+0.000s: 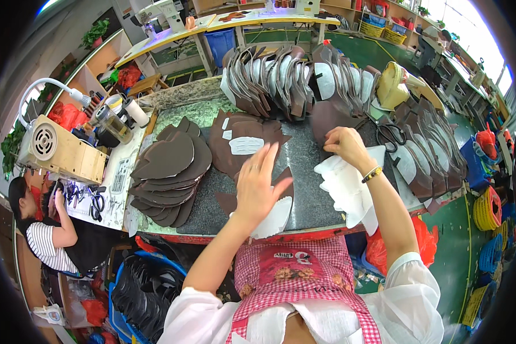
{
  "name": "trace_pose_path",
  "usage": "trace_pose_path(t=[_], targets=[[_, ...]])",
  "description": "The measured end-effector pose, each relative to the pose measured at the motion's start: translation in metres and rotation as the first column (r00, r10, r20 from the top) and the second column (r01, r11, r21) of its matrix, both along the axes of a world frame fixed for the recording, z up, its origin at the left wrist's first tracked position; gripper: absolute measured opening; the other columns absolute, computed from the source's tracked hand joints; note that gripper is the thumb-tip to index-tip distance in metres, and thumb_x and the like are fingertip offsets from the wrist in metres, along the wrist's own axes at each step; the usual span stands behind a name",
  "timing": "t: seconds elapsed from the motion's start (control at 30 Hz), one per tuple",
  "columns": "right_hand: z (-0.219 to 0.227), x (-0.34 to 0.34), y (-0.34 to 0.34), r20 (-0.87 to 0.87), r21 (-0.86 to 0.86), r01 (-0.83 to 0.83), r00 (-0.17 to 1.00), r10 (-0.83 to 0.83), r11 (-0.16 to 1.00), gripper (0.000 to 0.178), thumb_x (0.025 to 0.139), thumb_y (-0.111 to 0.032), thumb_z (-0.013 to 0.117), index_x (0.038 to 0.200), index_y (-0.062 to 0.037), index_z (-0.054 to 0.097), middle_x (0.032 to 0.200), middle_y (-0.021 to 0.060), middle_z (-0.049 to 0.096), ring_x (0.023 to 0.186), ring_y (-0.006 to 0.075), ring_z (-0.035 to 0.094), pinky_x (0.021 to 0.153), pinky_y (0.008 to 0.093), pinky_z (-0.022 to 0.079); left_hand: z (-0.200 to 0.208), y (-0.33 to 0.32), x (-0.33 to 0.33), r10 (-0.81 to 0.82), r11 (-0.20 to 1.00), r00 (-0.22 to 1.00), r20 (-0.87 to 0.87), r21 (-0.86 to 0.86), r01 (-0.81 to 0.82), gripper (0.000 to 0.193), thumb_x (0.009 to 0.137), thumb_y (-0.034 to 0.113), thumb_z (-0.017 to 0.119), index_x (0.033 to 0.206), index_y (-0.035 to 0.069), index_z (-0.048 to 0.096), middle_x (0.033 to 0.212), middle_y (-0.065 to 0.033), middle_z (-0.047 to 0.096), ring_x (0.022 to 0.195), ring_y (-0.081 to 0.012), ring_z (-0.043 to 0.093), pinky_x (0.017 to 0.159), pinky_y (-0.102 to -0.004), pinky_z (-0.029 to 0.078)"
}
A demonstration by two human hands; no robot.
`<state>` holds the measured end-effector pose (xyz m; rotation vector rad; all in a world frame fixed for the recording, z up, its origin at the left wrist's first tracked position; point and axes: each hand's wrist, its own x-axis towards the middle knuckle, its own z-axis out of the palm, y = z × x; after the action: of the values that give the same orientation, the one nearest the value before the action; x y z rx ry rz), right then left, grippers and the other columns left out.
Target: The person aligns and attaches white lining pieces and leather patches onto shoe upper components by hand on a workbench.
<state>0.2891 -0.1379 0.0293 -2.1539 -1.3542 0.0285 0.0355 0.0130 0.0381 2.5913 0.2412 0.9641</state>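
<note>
Left hand [258, 192] open, fingers extended, over white-patched brown piece [276, 217]; right hand [348, 147] curled at dark brown piece [333, 119], grip unclear, beside white sheets [347, 186].

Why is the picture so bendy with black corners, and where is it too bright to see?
Head view: the fisheye lens bends straight edges, like the back table, and the picture darkens to black at the corners; head view: the window at upper right is washed out white.
</note>
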Motion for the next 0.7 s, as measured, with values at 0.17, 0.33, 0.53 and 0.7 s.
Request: trace_pose_path(t=[0.17,0.33,0.53,0.7], targets=[[0.034,-0.025,-0.015,-0.123,0.302,-0.102,0.982,0.145,0.948,0.012,0.079,-0.006,0.069,0.087,0.002,0.066,0.115,0.0179,0.066,0.092,0.03,0.067,0.079,0.0353,0.051,0.015,0.006,0.055,-0.062,0.998,0.998,-0.004,-0.006,0.062,0.098,0.064,0.022,0.086,0.146,0.013,0.034,0.148,-0.0195,0.036,0.136,-0.0406,0.034,0.109,-0.0468,0.033],[0.046,-0.054,-0.043,-0.215,0.291,-0.174,0.946,0.241,0.941,0.032,0.082,-0.011,0.069,0.109,0.0001,0.058,0.121,0.0183,0.063,0.109,0.0323,0.062,0.091,0.0363,0.048,0.028,0.033,0.074,-0.482,0.782,0.863,-0.149,-0.518,0.347,0.035,0.075,0.01,0.078,0.107,0.003,0.063,0.11,-0.0154,0.066,0.103,-0.0215,0.062,0.091,-0.0323,0.046],[-0.065,-0.08,-0.069,0.278,-0.182,0.247,0.942,-0.191,0.952,0.096,0.077,-0.06,0.068,0.149,-0.01,0.028,0.149,0.0225,0.032,0.139,0.0447,0.027,0.111,0.0634,0.018,0.022,0.027,0.067,-0.212,0.822,0.972,0.106,-0.518,0.236,0.016,0.084,0.007,0.067,0.092,-0.006,0.062,0.075,-0.0148,0.067,0.067,-0.0137,0.062,0.062,-0.031,0.048],[-0.002,-0.048,-0.081,0.086,0.362,0.293,0.935,-0.344,0.885,0.047,0.081,-0.006,0.069,0.126,-0.0058,0.055,0.128,0.0155,0.057,0.111,0.0271,0.06,0.09,0.0381,0.049,0.03,0.007,0.017,-0.607,0.384,0.79,-0.088,-0.903,0.194,0.021,0.09,0.006,0.064,0.109,-0.004,0.063,0.095,-0.0002,0.067,0.086,-0.0067,0.058,0.077,-0.0253,0.049]])
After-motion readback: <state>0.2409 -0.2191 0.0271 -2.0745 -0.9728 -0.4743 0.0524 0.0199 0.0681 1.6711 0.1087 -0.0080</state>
